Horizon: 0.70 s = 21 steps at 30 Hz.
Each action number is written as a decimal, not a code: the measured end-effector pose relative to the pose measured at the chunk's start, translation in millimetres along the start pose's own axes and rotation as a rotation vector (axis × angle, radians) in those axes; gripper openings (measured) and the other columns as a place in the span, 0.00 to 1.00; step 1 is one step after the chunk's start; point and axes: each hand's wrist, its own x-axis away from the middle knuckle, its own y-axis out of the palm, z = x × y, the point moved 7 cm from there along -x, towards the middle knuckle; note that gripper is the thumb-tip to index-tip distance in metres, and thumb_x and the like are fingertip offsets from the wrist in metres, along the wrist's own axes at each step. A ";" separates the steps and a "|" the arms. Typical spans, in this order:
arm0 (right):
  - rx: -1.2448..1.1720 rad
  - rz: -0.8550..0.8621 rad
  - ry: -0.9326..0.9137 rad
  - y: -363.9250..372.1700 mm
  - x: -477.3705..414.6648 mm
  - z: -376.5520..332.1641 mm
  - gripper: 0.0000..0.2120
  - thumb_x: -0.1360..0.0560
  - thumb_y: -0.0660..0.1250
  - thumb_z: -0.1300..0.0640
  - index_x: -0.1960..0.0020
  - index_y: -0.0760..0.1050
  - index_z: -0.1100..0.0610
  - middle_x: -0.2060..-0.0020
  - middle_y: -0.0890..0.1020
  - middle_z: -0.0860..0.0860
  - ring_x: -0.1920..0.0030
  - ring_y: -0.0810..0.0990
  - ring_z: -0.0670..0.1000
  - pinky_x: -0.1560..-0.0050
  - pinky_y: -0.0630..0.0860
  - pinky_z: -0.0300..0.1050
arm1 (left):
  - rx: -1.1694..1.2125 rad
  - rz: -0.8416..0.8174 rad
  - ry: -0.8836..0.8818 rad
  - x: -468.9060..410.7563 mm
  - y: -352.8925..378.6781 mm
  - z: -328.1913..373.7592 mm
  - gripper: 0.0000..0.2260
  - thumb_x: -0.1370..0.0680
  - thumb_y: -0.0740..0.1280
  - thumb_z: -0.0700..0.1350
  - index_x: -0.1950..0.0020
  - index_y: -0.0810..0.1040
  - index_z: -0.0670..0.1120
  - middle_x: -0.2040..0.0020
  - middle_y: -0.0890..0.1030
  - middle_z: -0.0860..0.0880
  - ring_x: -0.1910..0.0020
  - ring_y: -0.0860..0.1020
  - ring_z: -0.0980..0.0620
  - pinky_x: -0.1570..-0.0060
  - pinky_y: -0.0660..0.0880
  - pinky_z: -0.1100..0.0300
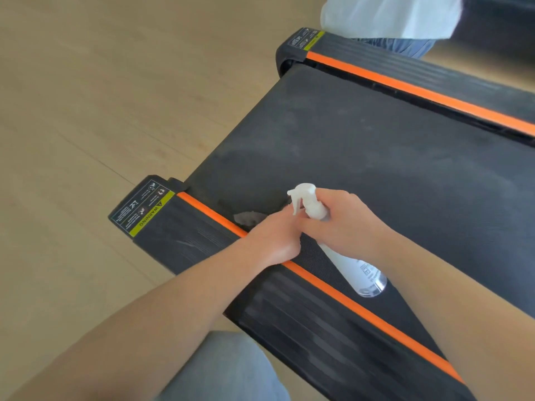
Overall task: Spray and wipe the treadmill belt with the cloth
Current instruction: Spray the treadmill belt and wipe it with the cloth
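Near edge: a knee in jeans (pixel 225 369), then the side rail (pixel 289 322) with its orange stripe. Spray bottle (pixel 363 274) slants over the belt's near edge, clear base toward the wearer, white trigger head forward. Right hand (pixel 347 224) wraps its neck, fingers curled close together. Bottle looks small, light, stiff and smooth, so the neck is the sound hold, forefinger free for the trigger. Left hand (pixel 272 241) is just beside it, fingers curled down over a grey cloth (pixel 249 217); a corner peeks out on the belt (pixel 376 146) by the stripe. Cloth looks thin and limp; best wadded under the palm. Belt is textured and dust-smeared, likely to drag. Beyond the far rail (pixel 419 91), another person (pixel 390 15) stands.
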 end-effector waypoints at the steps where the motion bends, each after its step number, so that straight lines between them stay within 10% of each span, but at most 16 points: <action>1: 0.003 -0.008 -0.005 0.3 0.0 -1.9 0.01 0.25 0.70 0.53 0.55 0.79 0.50 0.63 0.82 0.48 0.68 0.75 0.44 0.66 0.72 0.38 | 0.031 0.076 -0.020 0.3 -2.5 -11.0 0.09 0.20 0.55 0.38 0.50 0.70 0.51 0.46 0.76 0.48 0.49 0.74 0.49 0.54 0.71 0.59; 3: 0.038 -0.041 -0.023 2.6 0.9 -6.3 0.03 0.25 0.71 0.53 0.56 0.78 0.49 0.63 0.82 0.47 0.67 0.75 0.44 0.67 0.71 0.35 | -0.106 0.118 -0.072 -3.6 -0.3 -37.1 0.21 0.18 0.49 0.49 0.25 0.64 0.53 0.21 0.62 0.46 0.24 0.60 0.38 0.29 0.61 0.37; 5: 0.129 -0.091 -0.025 7.7 2.9 -9.4 0.04 0.25 0.71 0.51 0.54 0.77 0.51 0.61 0.82 0.47 0.62 0.79 0.47 0.61 0.75 0.40 | -0.187 0.074 -0.278 -6.1 2.4 -73.4 0.26 0.16 0.44 0.56 0.17 0.48 0.56 0.16 0.45 0.49 0.19 0.43 0.36 0.28 0.43 0.27; 13: 0.268 -0.078 0.013 6.4 9.7 -5.2 0.10 0.24 0.68 0.55 0.60 0.70 0.45 0.45 0.71 0.44 0.55 0.77 0.49 0.61 0.69 0.40 | -0.110 0.101 -0.878 -3.8 -31.2 -172.2 0.31 0.16 0.43 0.55 0.18 0.42 0.38 0.18 0.45 0.35 0.19 0.45 0.36 0.22 0.41 0.37; 17: 0.238 0.019 0.053 -1.7 14.6 4.3 0.03 0.24 0.69 0.52 0.52 0.76 0.49 0.44 0.69 0.45 0.54 0.78 0.52 0.54 0.73 0.45 | -0.081 0.176 -0.756 -12.0 -20.0 -130.9 0.31 0.15 0.48 0.54 0.18 0.44 0.38 0.18 0.45 0.34 0.20 0.47 0.33 0.22 0.48 0.39; 21: 0.113 0.126 0.036 -16.9 16.6 7.8 0.07 0.25 0.71 0.50 0.51 0.74 0.46 0.53 0.72 0.44 0.56 0.75 0.46 0.58 0.67 0.39 | -0.162 0.298 -0.227 -31.3 -4.5 -24.6 0.24 0.18 0.54 0.51 0.22 0.62 0.47 0.23 0.61 0.43 0.24 0.58 0.40 0.28 0.61 0.42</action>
